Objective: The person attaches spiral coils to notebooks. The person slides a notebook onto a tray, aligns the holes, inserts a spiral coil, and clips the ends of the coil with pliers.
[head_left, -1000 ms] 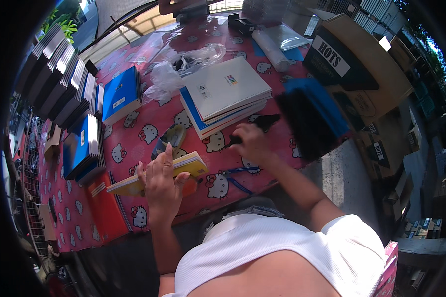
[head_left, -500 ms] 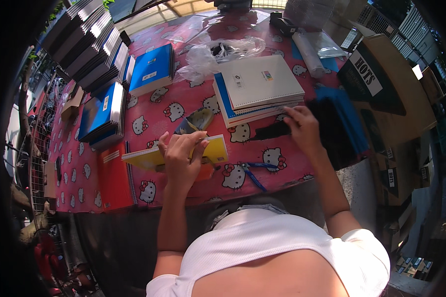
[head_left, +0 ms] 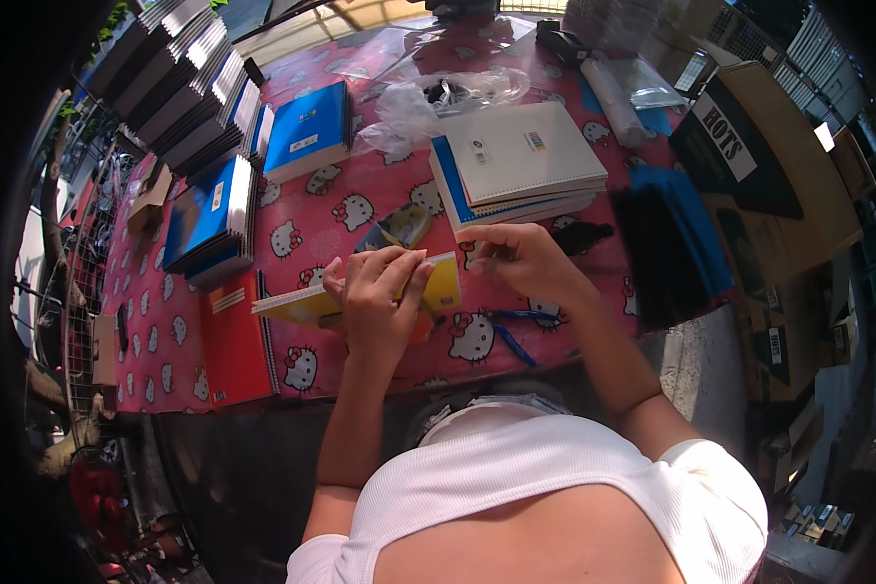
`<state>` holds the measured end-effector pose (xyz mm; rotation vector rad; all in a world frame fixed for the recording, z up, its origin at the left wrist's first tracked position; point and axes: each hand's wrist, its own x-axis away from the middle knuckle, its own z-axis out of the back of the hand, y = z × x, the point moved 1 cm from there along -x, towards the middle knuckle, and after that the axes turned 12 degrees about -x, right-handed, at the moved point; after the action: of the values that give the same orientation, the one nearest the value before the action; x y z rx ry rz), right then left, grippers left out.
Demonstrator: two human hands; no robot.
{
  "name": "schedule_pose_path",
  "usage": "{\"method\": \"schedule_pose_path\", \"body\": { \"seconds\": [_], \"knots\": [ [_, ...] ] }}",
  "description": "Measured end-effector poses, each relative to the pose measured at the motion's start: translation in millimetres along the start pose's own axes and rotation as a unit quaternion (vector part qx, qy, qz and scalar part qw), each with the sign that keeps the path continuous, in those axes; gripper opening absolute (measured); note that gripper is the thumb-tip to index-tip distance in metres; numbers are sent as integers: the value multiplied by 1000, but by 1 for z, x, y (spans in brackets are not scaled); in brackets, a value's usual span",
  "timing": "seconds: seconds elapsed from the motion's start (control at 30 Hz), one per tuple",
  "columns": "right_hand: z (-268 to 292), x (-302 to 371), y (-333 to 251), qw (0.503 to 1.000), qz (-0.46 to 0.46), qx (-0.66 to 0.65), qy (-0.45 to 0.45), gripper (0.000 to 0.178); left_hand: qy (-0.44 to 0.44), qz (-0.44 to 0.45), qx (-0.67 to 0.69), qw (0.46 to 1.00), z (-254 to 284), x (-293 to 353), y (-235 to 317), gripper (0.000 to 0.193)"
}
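My left hand (head_left: 384,289) grips a yellow notebook (head_left: 445,284), tilted up so its page edge faces upward. My right hand (head_left: 524,261) is just to the right of that notebook, its fingers bent and pressed together; whatever they hold, if anything, is too small to make out. Beneath and right of the hands lies a tool with blue handles (head_left: 512,341). A red spiral notebook (head_left: 236,346) rests flat at the left front edge. Beyond my right hand sits a stack of notebooks with a whitish cover (head_left: 526,161) on top.
Blue notebooks (head_left: 305,131) and tall dark stacks (head_left: 170,83) stand at the left. A patterned pouch (head_left: 406,226) and clear plastic bags (head_left: 399,112) lie mid-table. A black, bristly pile (head_left: 657,258) on blue material is at the right, beside a cardboard box (head_left: 784,209).
My right hand has moved left from beside the whitish notebook stack to the end of the yellow notebook. My left hand keeps its hold on that notebook. The view has shifted slightly.
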<state>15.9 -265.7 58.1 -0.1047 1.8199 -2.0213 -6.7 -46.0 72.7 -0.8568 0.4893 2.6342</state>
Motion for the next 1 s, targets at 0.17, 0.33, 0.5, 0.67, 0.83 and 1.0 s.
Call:
{"method": "schedule_pose_path", "body": {
  "seconds": [0.17,0.33,0.5,0.67,0.83,1.0],
  "knots": [
    [-18,19,-11,937,-176,-262,-150,92,5,8,22,1000,-1,2,-6,17],
    [-15,12,-14,979,-115,-161,-53,73,-4,-1,70,998,-2,1,-6,16],
    [-11,-6,-26,982,126,134,34,27,8,-12,75,997,1,5,-4,13],
    [-13,-2,-31,989,107,69,-69,20,23,-33,75,996,11,32,-4,19],
    [-21,2,-30,983,48,74,-163,18,33,-94,62,993,15,58,-2,25],
    [-27,4,-30,976,98,108,-160,13,43,-87,61,993,15,60,-1,25]
  ]
}}
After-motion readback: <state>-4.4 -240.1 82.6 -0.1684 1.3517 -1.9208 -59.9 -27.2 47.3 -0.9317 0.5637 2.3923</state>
